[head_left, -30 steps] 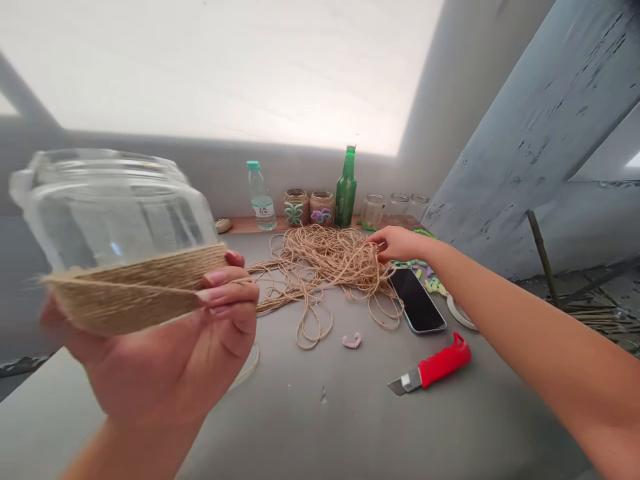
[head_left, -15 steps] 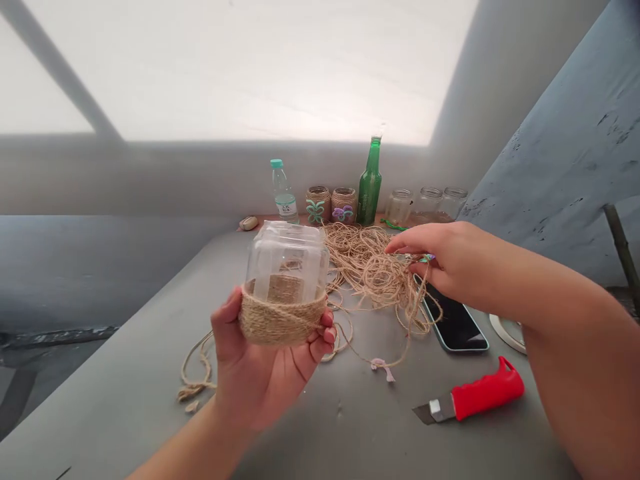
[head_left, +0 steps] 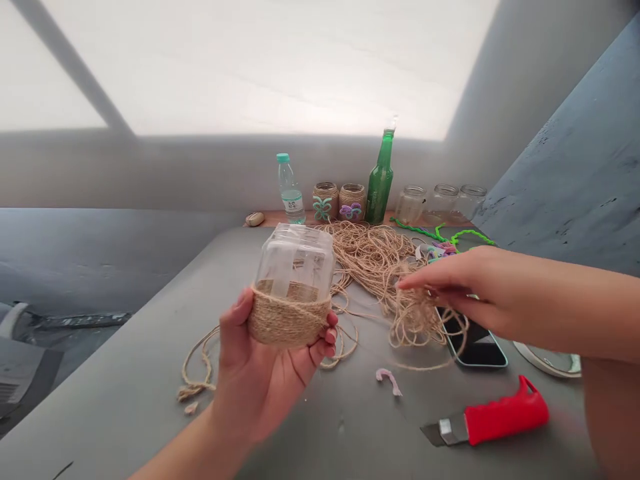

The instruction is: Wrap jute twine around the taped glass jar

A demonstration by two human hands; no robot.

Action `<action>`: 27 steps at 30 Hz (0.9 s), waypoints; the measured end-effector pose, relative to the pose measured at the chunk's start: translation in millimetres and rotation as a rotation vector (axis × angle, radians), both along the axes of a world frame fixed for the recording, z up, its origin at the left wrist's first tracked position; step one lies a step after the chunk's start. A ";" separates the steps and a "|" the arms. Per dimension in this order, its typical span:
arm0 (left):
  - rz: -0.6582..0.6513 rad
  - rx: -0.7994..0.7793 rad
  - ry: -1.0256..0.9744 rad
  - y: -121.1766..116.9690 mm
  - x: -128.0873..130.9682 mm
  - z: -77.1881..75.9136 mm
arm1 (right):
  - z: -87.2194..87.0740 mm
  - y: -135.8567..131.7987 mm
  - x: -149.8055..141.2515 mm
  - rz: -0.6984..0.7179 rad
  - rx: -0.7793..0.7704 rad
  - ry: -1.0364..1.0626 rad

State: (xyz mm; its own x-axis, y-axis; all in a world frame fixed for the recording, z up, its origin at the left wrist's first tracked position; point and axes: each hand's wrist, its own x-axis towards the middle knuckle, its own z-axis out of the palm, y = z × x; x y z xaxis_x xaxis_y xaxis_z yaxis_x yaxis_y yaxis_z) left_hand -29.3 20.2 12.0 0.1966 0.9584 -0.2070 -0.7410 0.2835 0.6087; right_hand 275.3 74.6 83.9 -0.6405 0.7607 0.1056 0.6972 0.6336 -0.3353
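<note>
My left hand (head_left: 265, 373) grips a clear glass jar (head_left: 295, 267) from below; its lower part is wound with jute twine (head_left: 287, 321). The jar is held upright above the grey table (head_left: 125, 387). My right hand (head_left: 463, 290) pinches a bundle of loose twine (head_left: 417, 320) pulled from the tangled twine pile (head_left: 373, 257), just above a black phone (head_left: 475, 343). A strand runs from the jar's wrapping toward the pile.
A red utility knife (head_left: 493, 420) lies at the front right, a small pink piece (head_left: 389, 380) near the middle. Along the back ledge stand a water bottle (head_left: 290, 190), two twine-wrapped jars (head_left: 339, 201), a green bottle (head_left: 380, 180) and three bare jars (head_left: 440, 200). Green pipe cleaners (head_left: 440, 233) lie nearby.
The jar moved from close to the camera out over the table. My right hand drew a bunch of twine from the pile toward me, over the phone.
</note>
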 end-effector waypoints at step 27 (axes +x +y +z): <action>0.182 0.215 0.117 3.7 -0.3 1.4 | -19.5 -32.8 -105.6 -0.053 -0.413 0.606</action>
State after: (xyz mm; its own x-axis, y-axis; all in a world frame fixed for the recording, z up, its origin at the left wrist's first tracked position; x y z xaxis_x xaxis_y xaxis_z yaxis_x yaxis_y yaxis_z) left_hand -29.6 23.8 13.4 0.0045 1.0000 -0.0064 -0.6892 0.0078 0.7245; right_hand 169.7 41.8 64.5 -0.5221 0.8434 0.1272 0.3400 0.3425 -0.8758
